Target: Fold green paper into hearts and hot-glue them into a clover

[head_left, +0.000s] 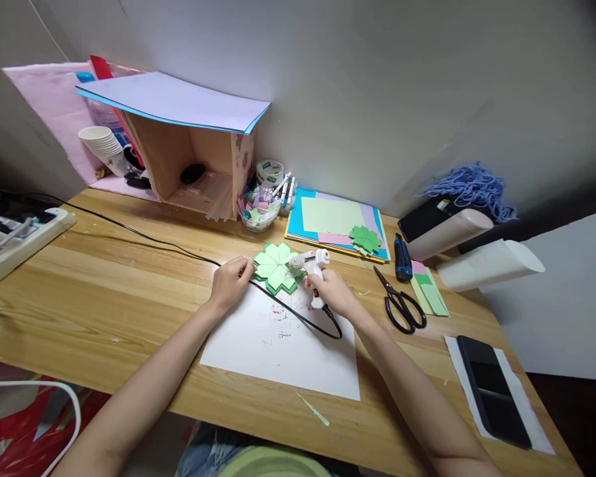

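A layered green paper flower (274, 264) lies at the far edge of a stained white sheet (258, 338). My left hand (232, 285) is closed at the flower's left edge, its fingertips pinching the paper there. In my right hand (334, 291) is a white glue gun (318, 264), gripped by the handle. The gun's nozzle points left, over the right part of the flower; whether it touches the paper I cannot tell. From the handle's base a black cord (298, 313) loops across the sheet, passes by my left hand and runs off to the left.
Black scissors (402, 306), a blue utility knife (402, 258) and a phone (491, 391) lie on the right. Behind are coloured paper sheets (328, 215) with another green paper flower (365, 239), a bowl of scraps (258, 211) and an open box (193, 159). A power strip (30, 242) sits left.
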The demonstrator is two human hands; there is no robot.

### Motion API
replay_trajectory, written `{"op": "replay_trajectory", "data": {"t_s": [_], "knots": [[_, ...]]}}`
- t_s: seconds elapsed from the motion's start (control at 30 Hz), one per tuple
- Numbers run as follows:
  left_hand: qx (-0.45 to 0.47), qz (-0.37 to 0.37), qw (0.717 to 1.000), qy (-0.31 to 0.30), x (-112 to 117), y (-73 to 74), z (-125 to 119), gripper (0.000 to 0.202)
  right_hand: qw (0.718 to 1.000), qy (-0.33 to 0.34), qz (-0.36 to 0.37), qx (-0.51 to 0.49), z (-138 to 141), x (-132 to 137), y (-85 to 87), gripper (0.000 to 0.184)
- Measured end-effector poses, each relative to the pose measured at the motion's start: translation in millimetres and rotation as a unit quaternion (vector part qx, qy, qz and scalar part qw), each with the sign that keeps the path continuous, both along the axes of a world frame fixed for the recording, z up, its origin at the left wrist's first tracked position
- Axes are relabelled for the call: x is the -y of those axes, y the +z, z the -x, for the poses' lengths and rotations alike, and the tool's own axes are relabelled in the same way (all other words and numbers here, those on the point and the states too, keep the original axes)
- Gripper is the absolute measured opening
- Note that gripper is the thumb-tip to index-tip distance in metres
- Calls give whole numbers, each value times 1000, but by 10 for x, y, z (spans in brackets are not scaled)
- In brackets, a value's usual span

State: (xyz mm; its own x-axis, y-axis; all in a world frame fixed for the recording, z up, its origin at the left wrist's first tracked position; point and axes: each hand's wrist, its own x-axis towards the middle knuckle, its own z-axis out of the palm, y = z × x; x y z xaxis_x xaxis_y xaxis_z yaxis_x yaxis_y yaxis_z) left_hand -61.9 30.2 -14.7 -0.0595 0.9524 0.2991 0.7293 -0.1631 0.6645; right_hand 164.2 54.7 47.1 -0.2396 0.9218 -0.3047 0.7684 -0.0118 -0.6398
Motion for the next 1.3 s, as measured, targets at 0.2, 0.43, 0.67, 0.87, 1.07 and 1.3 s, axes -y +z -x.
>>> {"op": "replay_trajectory", "data": {"t_s": [0.2,0.43,0.67,0.87,1.07,1.3], "knots": [[-2,6,1000,0,4,7,-1,38,1000,-18,-3,-13,8,30,65,31],[3,2,1000,2,3,13,-2,38,999,-3,-36,-18,85,-29,-63,33],[1,4,1000,-1,8,20,3,37,999,5,-24,-26,95,-40,-115,32],[3,3,1000,0,8,22,-1,38,999,6,-33,-20,85,-11,-77,32],[0,8,1000,2,9,26,-4,37,999,17,-34,-12,72,36,-39,33],[3,8,1000,3,8,40,-13,37,1000,23,-20,-4,51,80,-32,34]]}}
